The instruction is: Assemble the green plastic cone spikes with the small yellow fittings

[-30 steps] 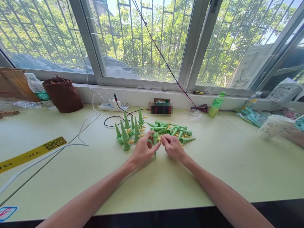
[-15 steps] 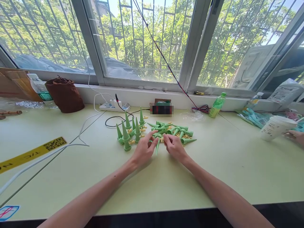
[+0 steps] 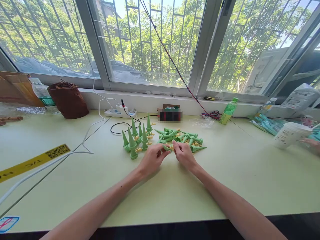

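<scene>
My left hand (image 3: pixel 151 160) is closed around a green cone-shaped spike (image 3: pixel 165 147), whose wide end shows past my fingertips. My right hand (image 3: pixel 183 155) pinches at that same end, fingers together on a small yellow part that I can barely make out. Just behind my hands lies a loose pile of green spikes (image 3: pixel 183 137) with small yellow pieces among them. To the left of it several green spikes (image 3: pixel 136 140) stand upright, point up, with yellow fittings at the side.
A white power strip (image 3: pixel 120 112) with cables, a brown pouch (image 3: pixel 67 100), a green bottle (image 3: pixel 228 111) and a small box (image 3: pixel 170 114) line the windowsill side. Yellow tape (image 3: pixel 35 161) lies at left. Another person's hand (image 3: pixel 310 142) holds a white cup (image 3: pixel 288 134) at right.
The spike in my left hand has turned from pointing down toward me to lying mostly hidden in my closed fingers. Both hands shifted slightly; my right hand stays pinched at its wide end.
</scene>
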A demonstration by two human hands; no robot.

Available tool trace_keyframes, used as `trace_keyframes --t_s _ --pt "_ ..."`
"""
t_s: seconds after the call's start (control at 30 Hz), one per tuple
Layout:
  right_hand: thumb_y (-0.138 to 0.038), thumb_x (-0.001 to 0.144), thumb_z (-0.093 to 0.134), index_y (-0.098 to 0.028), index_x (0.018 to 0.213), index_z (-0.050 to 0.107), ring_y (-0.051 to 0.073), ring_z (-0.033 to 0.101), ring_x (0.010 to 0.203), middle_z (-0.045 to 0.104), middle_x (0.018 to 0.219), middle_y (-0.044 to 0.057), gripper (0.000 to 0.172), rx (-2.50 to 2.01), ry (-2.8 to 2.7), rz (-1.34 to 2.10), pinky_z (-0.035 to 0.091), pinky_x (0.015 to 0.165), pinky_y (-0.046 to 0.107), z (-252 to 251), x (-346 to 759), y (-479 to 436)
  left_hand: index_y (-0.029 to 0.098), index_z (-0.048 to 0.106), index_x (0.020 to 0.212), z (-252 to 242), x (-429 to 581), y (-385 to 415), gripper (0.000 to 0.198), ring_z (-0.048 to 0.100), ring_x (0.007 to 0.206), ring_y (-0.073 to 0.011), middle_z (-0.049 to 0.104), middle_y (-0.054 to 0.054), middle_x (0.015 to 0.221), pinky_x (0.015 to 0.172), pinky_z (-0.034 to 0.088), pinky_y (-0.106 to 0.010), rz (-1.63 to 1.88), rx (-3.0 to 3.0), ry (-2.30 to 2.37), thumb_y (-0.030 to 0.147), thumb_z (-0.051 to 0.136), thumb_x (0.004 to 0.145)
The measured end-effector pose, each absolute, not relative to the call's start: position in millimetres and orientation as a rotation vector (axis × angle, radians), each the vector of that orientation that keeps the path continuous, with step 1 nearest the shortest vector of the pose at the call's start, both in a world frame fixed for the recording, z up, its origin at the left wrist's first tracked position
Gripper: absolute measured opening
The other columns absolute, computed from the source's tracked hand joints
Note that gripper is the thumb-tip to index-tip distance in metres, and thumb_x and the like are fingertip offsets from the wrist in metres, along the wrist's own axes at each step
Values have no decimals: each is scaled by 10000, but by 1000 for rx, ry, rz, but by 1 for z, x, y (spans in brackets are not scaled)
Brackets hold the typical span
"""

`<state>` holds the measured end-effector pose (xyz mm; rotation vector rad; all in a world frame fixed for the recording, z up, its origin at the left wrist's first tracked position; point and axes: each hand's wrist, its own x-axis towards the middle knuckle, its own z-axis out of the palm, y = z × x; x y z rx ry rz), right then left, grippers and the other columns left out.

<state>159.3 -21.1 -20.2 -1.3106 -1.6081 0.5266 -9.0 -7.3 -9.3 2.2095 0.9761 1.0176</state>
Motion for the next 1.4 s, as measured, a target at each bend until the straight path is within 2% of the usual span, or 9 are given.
trace_keyframes --t_s 0.13,0.3,0.4,0.53,0.7,0.83,1.07,1.2,1.4 --pt "-519 929 426 -199 523 275 96 264 476 284 482 -45 538 -1340 -1574 381 210 485 267 -18 159 -23 164 520 621 -10 -9 -8 341 397 523 -93 510 24 569 526 312 -239 967 2274 1011 377 540 886" --pt "-485 915 485 -196 764 500 98 320 483 351 531 -69 327 -1200 -1622 485 263 481 238 -9 156 -33 167 495 619 -8 -8 -12 328 357 494 -84 473 43 531 518 279 -238 891 2303 1011 352 510 890" --pt "-458 887 541 -192 890 532 100 358 495 392 558 -70 267 -1147 -1718 527 294 494 232 -8 153 -39 165 539 641 -9 -7 -12 257 351 500 -86 480 41 531 526 275 -239 845 2340 996 255 485 875" --pt "-434 891 531 -199 858 528 106 371 506 413 572 -61 237 -1158 -1770 520 301 501 235 -10 151 -39 174 578 667 -11 -8 -11 198 379 512 -94 507 38 543 543 294 -236 799 2362 993 194 488 842" --pt "-408 910 485 -212 678 402 105 327 506 372 556 -56 315 -1194 -1750 448 279 497 239 -13 152 -36 189 625 742 -11 -8 -11 191 424 513 -113 540 29 563 545 320 -242 769 2366 1002 320 539 851" --pt "-402 924 471 -216 660 359 104 315 500 342 555 -57 343 -1201 -1670 385 271 491 242 -13 154 -34 193 611 868 -10 -8 -12 194 441 520 -119 542 39 568 549 320 -244 801 2315 1042 381 566 847" --pt "-391 932 471 -207 711 460 109 364 488 410 563 -40 288 -1170 -1516 177 329 503 243 -9 158 -39 190 463 627 -8 -7 -18 292 313 491 -93 418 50 524 508 263 -245 823 2382 925 332 483 882" --pt "-398 927 482 -195 759 529 116 421 511 489 596 -17 268 -1159 -1527 157 369 534 246 4 153 -38 184 481 586 -10 -5 -24 305 332 485 -95 468 25 530 504 258 -255 679 2528 795 298 491 869" --pt "-422 931 461 -186 754 531 101 405 505 502 620 -16 304 -1179 -1585 254 324 515 235 32 140 -8 190 476 580 -13 -4 -23 316 349 474 -104 479 19 527 517 245 -260 635 2643 778 277 471 884"
